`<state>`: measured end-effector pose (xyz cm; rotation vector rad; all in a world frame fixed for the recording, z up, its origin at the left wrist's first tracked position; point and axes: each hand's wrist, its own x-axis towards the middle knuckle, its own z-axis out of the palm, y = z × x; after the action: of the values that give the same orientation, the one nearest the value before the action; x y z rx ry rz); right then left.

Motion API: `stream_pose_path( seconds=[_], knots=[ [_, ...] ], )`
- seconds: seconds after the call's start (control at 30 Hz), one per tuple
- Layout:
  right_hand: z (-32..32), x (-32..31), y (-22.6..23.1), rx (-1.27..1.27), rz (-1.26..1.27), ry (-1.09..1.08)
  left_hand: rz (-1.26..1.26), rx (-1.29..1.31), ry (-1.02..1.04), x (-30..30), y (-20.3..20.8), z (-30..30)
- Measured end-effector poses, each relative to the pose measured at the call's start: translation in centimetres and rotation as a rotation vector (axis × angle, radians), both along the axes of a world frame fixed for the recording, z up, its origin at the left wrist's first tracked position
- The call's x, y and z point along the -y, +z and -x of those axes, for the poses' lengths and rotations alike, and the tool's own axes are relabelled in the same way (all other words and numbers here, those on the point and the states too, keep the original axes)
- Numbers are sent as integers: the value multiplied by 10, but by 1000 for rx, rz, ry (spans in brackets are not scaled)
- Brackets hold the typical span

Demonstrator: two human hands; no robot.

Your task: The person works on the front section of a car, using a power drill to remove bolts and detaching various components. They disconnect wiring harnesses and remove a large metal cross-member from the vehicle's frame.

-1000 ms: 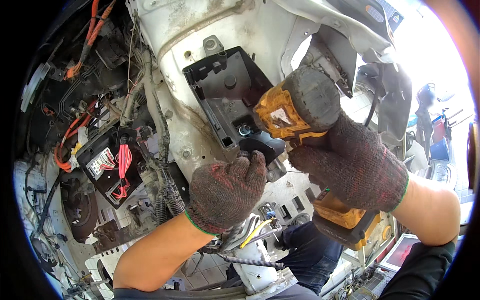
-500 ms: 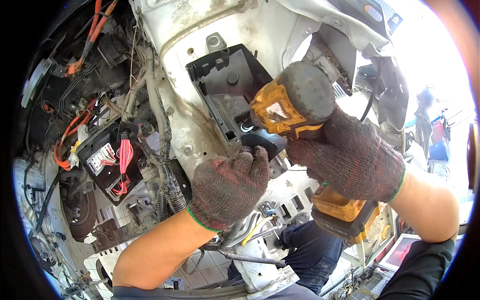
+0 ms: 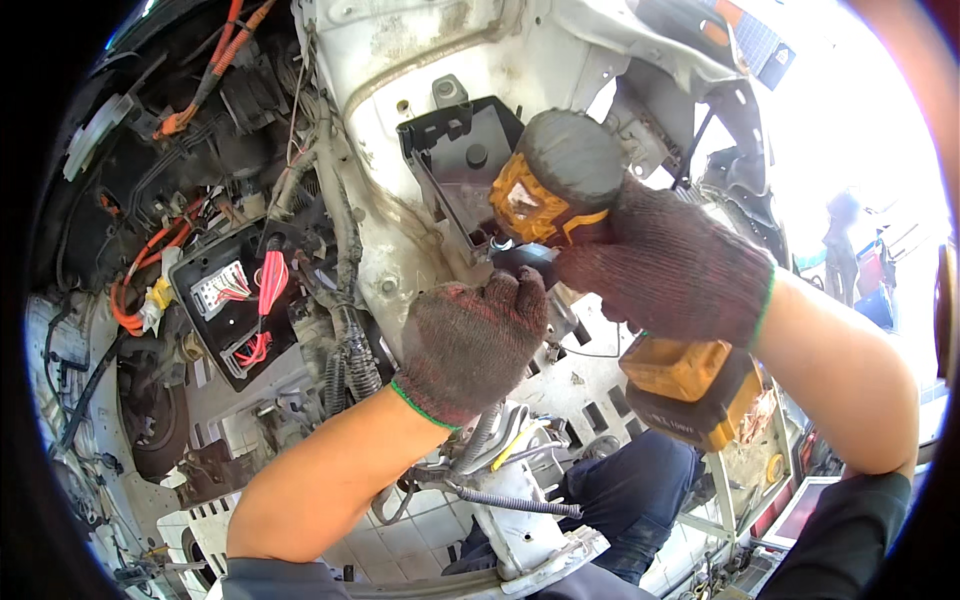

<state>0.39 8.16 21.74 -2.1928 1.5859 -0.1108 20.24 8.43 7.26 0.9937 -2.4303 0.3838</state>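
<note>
My right hand (image 3: 670,262), in a dark knit work glove, is wrapped round the handle of a yellow and grey cordless impact wrench (image 3: 560,175). The tool's battery (image 3: 695,395) hangs below that hand. Its nose points down and left at the lower end of a black plastic tray (image 3: 450,165), where a bit of shiny metal shows. The tool covers the tray's right side. My left hand (image 3: 475,345), gloved alike, is closed with its fingertips at a dark curved part just below the tray's lower end. What those fingers grip is hidden.
The pale metal body panel (image 3: 375,60) of a vehicle surrounds the tray. To the left lie a wrapped wiring harness (image 3: 340,220), an open black box (image 3: 240,330) with pink-red wires, and orange cables (image 3: 130,290). A grey corrugated hose (image 3: 515,510) runs near my legs.
The wrench and my right hand have moved left, covering more of the tray's right side. My left hand has shifted slightly up and right. The whole view has also shifted a little.
</note>
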Motion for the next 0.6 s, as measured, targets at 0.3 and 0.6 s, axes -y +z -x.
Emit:
stream_pose_path(
  seconds=[0.3,0.6],
  knots=[
    [1,1,-8,-46,39,79,57,-45,-38,0,-2,1],
    [4,0,-9,-49,59,99,64,-73,-7,0,3,0]
  ],
)
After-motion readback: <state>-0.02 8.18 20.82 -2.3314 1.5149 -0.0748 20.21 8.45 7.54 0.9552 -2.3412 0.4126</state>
